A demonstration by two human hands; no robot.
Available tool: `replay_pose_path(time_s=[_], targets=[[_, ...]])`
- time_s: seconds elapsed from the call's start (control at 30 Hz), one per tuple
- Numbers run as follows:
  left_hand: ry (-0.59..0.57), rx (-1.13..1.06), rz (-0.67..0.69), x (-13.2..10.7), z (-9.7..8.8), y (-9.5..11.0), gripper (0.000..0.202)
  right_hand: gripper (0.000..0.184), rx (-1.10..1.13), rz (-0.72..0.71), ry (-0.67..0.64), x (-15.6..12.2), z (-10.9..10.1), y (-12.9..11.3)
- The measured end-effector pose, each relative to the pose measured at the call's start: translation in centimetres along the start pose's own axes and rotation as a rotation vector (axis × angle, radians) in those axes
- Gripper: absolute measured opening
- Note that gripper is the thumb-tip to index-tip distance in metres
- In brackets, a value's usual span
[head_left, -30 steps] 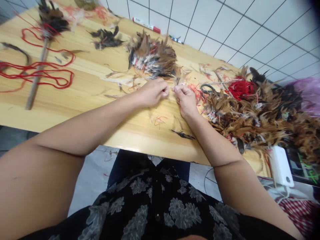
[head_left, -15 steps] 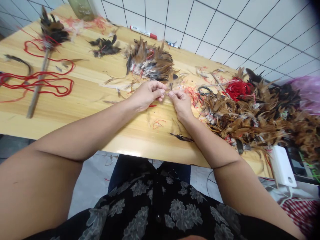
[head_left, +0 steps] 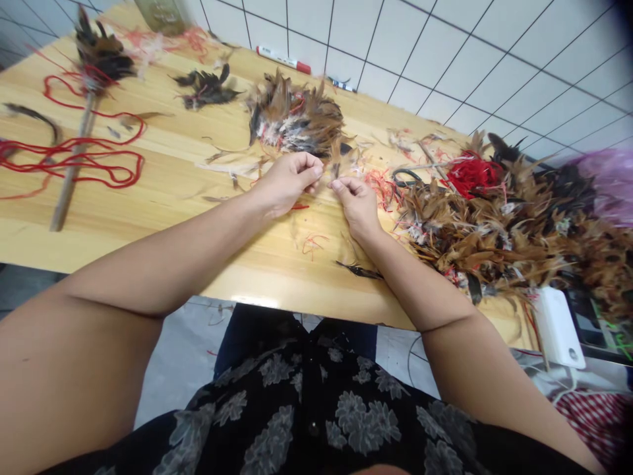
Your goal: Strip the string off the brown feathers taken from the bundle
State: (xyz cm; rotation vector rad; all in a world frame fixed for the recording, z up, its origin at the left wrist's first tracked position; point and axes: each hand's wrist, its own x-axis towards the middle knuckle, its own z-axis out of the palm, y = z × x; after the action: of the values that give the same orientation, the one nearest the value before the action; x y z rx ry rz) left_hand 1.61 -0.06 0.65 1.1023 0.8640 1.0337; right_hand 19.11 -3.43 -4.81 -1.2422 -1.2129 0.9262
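Observation:
Both hands are at mid-table, fingertips close to each other. My right hand (head_left: 359,201) is closed in a pinch on the base of a small brown feather (head_left: 339,161), which points away from me. My left hand (head_left: 294,181) is pinched closed just left of it; whatever lies between its fingertips is too small to make out. Just beyond the hands is a bunch of brown and dark feathers (head_left: 301,115) with pale quill ends and bits of red string. A heap of brown feathers (head_left: 475,231) spreads over the table to the right.
A stick with dark feathers tied to its end (head_left: 79,158) lies at left among red cord (head_left: 123,158). A small dark feather bunch (head_left: 205,87), a red-capped marker (head_left: 283,59), a red string bundle (head_left: 472,175), scissors handles (head_left: 408,177) and a white box (head_left: 558,330) are around.
My left hand has drawn slightly back to the left, widening the gap between the fingertips. My right hand stays nearly in place with the feather.

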Motion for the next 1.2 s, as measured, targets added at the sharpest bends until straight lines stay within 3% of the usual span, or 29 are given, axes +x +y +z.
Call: replay_pose_path(time_s=[0.23,0.37,0.77,1.07,1.2], targets=[[0.034,0.060,-0.024,-0.4,0.7,0.5,0.049,0.064,-0.018,0.005,0.007,0.1,0.2,-0.1],[0.006,0.066,0.029,-0.2,0.3,-0.2,0.043,0.068,0.009,0.044,0.006,0.0,0.6,-0.6],[-0.031,-0.020,-0.008,-0.2,0.2,-1.0,0.035,0.067,-0.018,0.030,-0.085,0.0,0.4,-1.3],[-0.148,-0.015,-0.007,0.0,-0.5,-0.6,0.032,0.045,-0.052,0.035,-0.147,-0.2,0.6,-1.6],[-0.027,0.172,0.147,1.4,-2.5,-0.3,0.027,0.030,-0.040,0.087,-0.096,-0.4,0.7,-2.1]])
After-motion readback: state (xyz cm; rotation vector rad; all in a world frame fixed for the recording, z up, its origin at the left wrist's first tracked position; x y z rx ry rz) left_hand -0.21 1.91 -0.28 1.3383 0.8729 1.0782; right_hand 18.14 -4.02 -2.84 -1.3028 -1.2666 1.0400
